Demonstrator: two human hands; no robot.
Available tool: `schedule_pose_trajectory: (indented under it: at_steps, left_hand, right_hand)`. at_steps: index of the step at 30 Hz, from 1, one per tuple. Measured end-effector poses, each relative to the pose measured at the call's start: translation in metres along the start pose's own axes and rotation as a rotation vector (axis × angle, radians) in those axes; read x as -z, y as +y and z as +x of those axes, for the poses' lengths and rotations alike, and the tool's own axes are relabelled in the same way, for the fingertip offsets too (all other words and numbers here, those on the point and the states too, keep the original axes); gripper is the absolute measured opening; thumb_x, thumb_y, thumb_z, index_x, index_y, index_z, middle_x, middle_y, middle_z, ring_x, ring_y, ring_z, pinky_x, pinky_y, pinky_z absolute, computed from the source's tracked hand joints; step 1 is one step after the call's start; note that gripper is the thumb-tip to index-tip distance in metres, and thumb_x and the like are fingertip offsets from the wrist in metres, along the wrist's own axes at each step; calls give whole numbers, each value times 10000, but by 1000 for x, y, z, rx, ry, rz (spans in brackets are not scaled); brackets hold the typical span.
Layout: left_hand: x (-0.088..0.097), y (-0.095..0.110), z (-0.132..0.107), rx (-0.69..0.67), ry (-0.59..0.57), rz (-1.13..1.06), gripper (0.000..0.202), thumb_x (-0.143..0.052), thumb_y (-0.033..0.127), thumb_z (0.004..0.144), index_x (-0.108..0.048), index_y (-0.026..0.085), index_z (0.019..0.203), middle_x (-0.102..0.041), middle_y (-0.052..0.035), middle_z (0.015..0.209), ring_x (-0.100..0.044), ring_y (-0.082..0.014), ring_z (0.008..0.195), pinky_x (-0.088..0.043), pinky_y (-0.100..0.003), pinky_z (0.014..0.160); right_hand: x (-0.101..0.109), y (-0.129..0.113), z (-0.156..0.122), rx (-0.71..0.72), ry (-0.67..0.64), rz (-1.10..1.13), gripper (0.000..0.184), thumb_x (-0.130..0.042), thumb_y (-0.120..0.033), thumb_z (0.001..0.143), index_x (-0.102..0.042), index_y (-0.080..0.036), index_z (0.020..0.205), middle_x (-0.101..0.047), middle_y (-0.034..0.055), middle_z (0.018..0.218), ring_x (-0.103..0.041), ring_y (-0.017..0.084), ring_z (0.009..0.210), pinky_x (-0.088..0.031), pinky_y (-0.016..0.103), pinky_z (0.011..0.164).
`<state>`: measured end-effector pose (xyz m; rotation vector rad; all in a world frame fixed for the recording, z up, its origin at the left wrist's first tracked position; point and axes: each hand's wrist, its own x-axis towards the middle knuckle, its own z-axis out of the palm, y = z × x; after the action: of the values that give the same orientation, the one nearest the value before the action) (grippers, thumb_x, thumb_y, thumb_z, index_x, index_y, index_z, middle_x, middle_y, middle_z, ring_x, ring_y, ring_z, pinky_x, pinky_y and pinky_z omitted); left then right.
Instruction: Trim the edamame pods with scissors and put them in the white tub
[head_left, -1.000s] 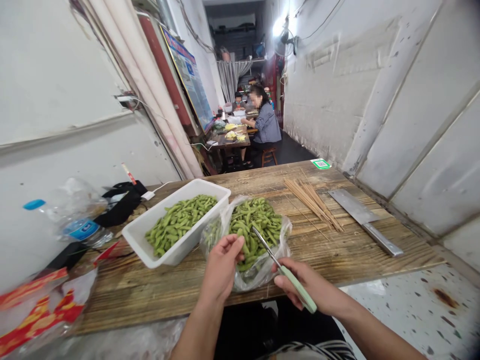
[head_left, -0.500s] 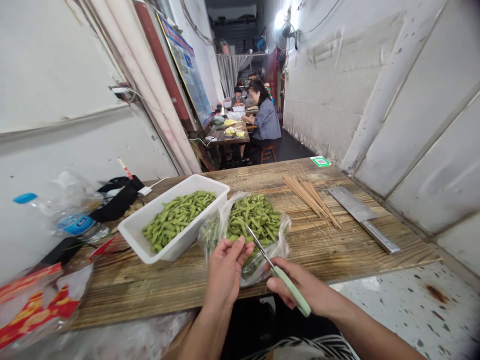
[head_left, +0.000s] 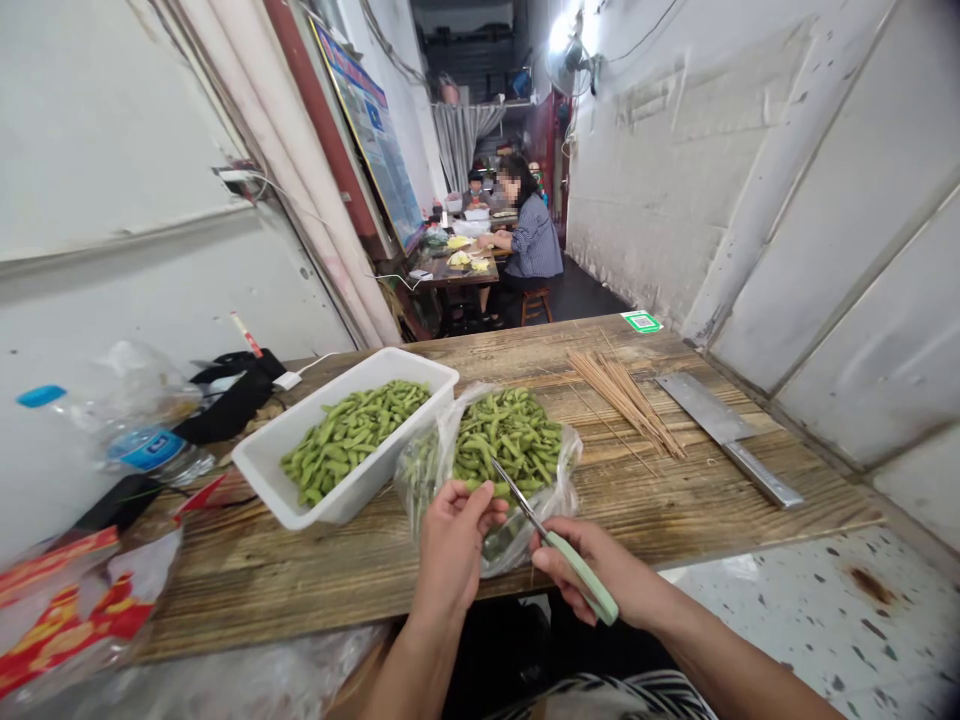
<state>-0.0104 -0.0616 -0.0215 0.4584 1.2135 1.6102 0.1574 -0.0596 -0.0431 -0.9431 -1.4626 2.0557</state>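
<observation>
My right hand [head_left: 589, 565] is closed around the pale green handle of a pair of scissors [head_left: 574, 568], its metal blades pointing up and to the left. Close to the blade tips, my left hand [head_left: 454, 535] pinches a green soybean pod [head_left: 480, 487], partly hidden by the fingers. Both hands are at the near side of a clear plastic bag [head_left: 568, 470] filled with green pods [head_left: 510, 435]. Left of the bag stands a white plastic tub [head_left: 251, 460] holding more pods [head_left: 352, 435].
Thin wooden skewers [head_left: 626, 400] and a cleaver [head_left: 727, 435] lie on the right of the wooden table [head_left: 300, 590]. A water bottle [head_left: 142, 445] and a red-printed bag [head_left: 90, 610] are at left. A person [head_left: 534, 235] sits at a far table.
The view has shifted very slightly. Both hands keep nearly the same place, with the scissors still beside the left fingers and the pod end showing a little more.
</observation>
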Motion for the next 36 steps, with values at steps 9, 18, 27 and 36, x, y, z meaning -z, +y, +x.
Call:
schedule_pose_trajectory:
  at_steps: [9, 18, 27, 36]
  left_hand:
    - [1, 27, 30, -197, 59, 556, 203, -541, 272, 642, -606, 187, 814, -512, 45, 570, -485, -124, 470, -359, -246, 466]
    - [-9, 21, 42, -519, -33, 1237, 229, -574, 366, 755, -719, 190, 753, -716, -75, 834, -634, -242, 797, -447, -344, 757]
    - [0, 28, 19, -265, -325, 862, 373, -641, 476, 717, -757, 153, 863, -694, -32, 645, -595, -177, 610, -443, -264, 551]
    - [1, 30, 11, -225, -290, 936, 361, -631, 471, 717, -763, 154, 829, -717, -41, 677, -606, -188, 644, -459, -282, 601]
  right_hand:
    - [6, 0, -6, 30, 103, 25, 484, -657, -608, 746, -510, -175, 907, -424, -116, 470, -356, 40, 328, -326, 135, 305]
    - [10, -3, -11, 40, 92, -28, 544, -644, -654, 728, -490, -177, 940, -397, -120, 485, -350, 46, 357, -311, 149, 328]
    - [17, -10, -15, 116, 2, -113, 511, -619, -598, 807, -506, -163, 1051, -399, -96, 563, -362, 44, 419, -281, 158, 377]
    - [13, -16, -14, 119, -6, -148, 478, -646, -564, 802, -540, -145, 1006, -390, -94, 564, -352, 39, 429, -277, 159, 388]
